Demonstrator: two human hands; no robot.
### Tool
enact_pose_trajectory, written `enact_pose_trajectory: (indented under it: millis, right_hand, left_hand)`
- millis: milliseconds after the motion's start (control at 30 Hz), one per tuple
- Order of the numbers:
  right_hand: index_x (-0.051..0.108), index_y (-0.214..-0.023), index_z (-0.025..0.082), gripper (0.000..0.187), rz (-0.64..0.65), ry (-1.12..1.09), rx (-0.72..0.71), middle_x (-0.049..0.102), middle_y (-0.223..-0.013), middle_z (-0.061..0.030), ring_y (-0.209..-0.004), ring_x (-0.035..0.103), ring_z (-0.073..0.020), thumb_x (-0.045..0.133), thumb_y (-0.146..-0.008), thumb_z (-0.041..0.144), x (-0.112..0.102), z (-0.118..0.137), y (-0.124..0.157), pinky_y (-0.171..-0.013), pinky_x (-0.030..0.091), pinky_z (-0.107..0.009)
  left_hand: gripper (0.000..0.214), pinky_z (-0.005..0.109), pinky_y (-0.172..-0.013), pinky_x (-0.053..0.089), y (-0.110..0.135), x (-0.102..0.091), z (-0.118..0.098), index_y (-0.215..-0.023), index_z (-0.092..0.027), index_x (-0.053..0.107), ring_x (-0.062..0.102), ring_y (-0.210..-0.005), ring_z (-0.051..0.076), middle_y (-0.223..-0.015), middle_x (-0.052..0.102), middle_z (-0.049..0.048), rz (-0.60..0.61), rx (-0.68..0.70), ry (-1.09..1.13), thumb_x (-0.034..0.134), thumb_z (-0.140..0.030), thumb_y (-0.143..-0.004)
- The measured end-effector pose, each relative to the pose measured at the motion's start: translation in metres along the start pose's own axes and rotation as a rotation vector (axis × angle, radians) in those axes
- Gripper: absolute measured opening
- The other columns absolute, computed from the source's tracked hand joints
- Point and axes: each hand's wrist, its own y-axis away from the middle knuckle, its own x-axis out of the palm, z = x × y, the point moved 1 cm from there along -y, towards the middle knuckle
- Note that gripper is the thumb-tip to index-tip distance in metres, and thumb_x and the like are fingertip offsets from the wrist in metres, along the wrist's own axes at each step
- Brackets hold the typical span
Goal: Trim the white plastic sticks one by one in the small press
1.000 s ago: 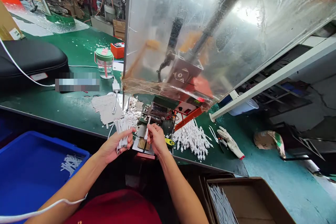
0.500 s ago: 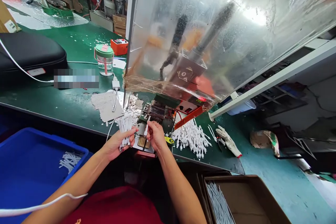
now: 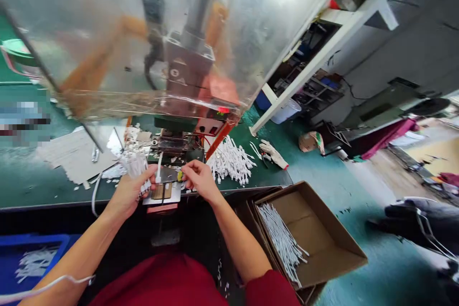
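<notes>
White, thin cables with blocky ends — a loose bundle (image 3: 135, 165) — are filling the left hand (image 3: 128, 192), which is clasping them near the front edge of the green-topped workbench (image 3: 25, 189). One single white strip (image 3: 159, 167) is lying just beside that hand's fingertips, before the dark metal fixture (image 3: 171, 144); from my end I am not managing to tell whether they are pinching it. The right hand (image 3: 197, 178) is bending its thumb and fingers together at a small yellow piece (image 3: 180, 176), and I cannot tell whether it is gripping or merely touching.

Through the hazy clear plastic sheet (image 3: 107, 14) I am making out a pale emblem (image 3: 175, 73) on a grey metal block (image 3: 188, 64): a circle set between triangles, its inner mark too small to read. Below, a red-lit display (image 3: 223, 110) is glowing, its characters blurred.

To the right, a heap of white cables (image 3: 231, 162) is spreading toward a white knitted glove with a red cuff (image 3: 274, 154). Lower down, a brown cardboard box (image 3: 319, 229) is holding long pale strips (image 3: 281, 239).
</notes>
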Motion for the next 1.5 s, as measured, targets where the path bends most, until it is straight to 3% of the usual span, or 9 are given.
enact_pose_trajectory:
  millis: [200,300,400,667,867,1100,1333,1433,1500]
  right_hand:
    - [0.063,-0.076,0.020,0.018,-0.611,0.856,0.010,0.068,-0.076,-0.0010,-0.069,0.061,-0.0148,0.052,-0.085,0.031,-0.168,-0.006,-0.003,-0.066,0.044,-0.025]
    - [0.064,-0.077,0.020,0.014,-0.669,1.085,0.131,0.070,-0.082,-0.0044,-0.080,0.062,-0.0185,0.053,-0.083,0.025,-0.221,-0.009,-0.017,-0.070,0.041,-0.026]
    - [0.064,-0.073,0.019,0.009,-0.639,1.107,0.192,0.070,-0.079,-0.0056,-0.078,0.062,-0.0200,0.057,-0.078,0.021,-0.243,-0.017,-0.031,-0.067,0.039,-0.027]
    - [0.068,-0.074,0.018,0.012,-0.609,1.139,0.265,0.070,-0.074,-0.0060,-0.073,0.064,-0.0206,0.056,-0.076,0.021,-0.252,-0.023,-0.045,-0.064,0.039,-0.027]
    - [0.067,-0.073,0.016,0.013,-0.573,1.192,0.232,0.070,-0.081,-0.0117,-0.083,0.066,-0.0247,0.054,-0.075,0.016,-0.245,-0.017,-0.049,-0.070,0.040,-0.030]
    - [0.062,-0.063,0.017,0.008,-0.651,1.108,0.164,0.068,-0.071,-0.0125,-0.081,0.067,-0.0285,0.057,-0.068,0.015,-0.232,-0.003,-0.046,-0.074,0.044,-0.033]
    - [0.063,-0.090,0.014,0.025,-0.759,0.771,0.028,0.069,-0.073,-0.0063,-0.061,0.065,-0.0194,0.058,-0.072,0.032,-0.221,0.008,-0.041,-0.061,0.051,-0.030]
    - [0.065,-0.084,0.014,0.035,-0.746,0.349,-0.132,0.066,-0.071,-0.0035,-0.055,0.059,-0.0155,0.070,-0.066,0.044,-0.194,0.013,-0.026,-0.053,0.050,-0.028]
    - [0.068,-0.083,0.014,0.043,-0.659,0.077,-0.216,0.066,-0.072,-0.0023,-0.050,0.053,-0.0117,0.078,-0.059,0.049,-0.161,0.017,-0.009,-0.047,0.047,-0.026]
  left_hand:
    - [0.043,0.015,-0.031,0.031,-0.005,0.005,0.004,-0.088,-0.012,0.070,0.051,-0.046,0.009,-0.064,0.059,-0.0012,0.006,-0.021,0.006,0.082,-0.046,-0.065]
    - [0.043,0.015,-0.031,0.031,-0.005,0.008,0.003,-0.087,-0.012,0.069,0.051,-0.047,0.009,-0.061,0.060,-0.0005,0.017,-0.023,0.005,0.081,-0.047,-0.066]
    - [0.041,0.015,-0.032,0.030,-0.005,0.011,0.001,-0.083,-0.012,0.066,0.050,-0.046,0.009,-0.058,0.059,-0.0014,0.022,-0.002,-0.003,0.081,-0.047,-0.066]
    - [0.040,0.014,-0.033,0.026,0.009,0.013,-0.006,-0.076,-0.015,0.061,0.048,-0.042,0.009,-0.049,0.055,-0.0026,0.043,0.011,-0.042,0.082,-0.046,-0.064]
    - [0.033,0.016,-0.034,0.026,0.029,-0.002,-0.012,-0.073,-0.016,0.061,0.047,-0.041,0.009,-0.051,0.055,-0.0026,0.005,0.101,-0.015,0.080,-0.042,-0.068]
    - [0.042,0.013,-0.032,0.028,0.031,-0.019,-0.012,-0.110,-0.016,0.063,0.057,-0.049,0.011,-0.068,0.065,0.0013,0.107,-0.017,0.085,0.076,-0.034,-0.075]
    - [0.028,0.010,-0.029,0.032,0.024,-0.030,-0.004,-0.104,-0.013,0.063,0.055,-0.047,0.008,-0.062,0.058,-0.0011,0.144,-0.163,0.418,0.072,-0.021,-0.079]
    - [0.016,0.010,-0.029,0.032,0.024,-0.031,-0.003,-0.096,-0.012,0.064,0.051,-0.046,0.007,-0.059,0.053,-0.0026,0.195,-0.181,0.503,0.070,-0.020,-0.082]
    - [0.011,0.010,-0.029,0.033,0.024,-0.032,-0.003,-0.092,-0.012,0.064,0.050,-0.045,0.007,-0.058,0.051,-0.0027,0.218,-0.202,0.542,0.068,-0.018,-0.083]
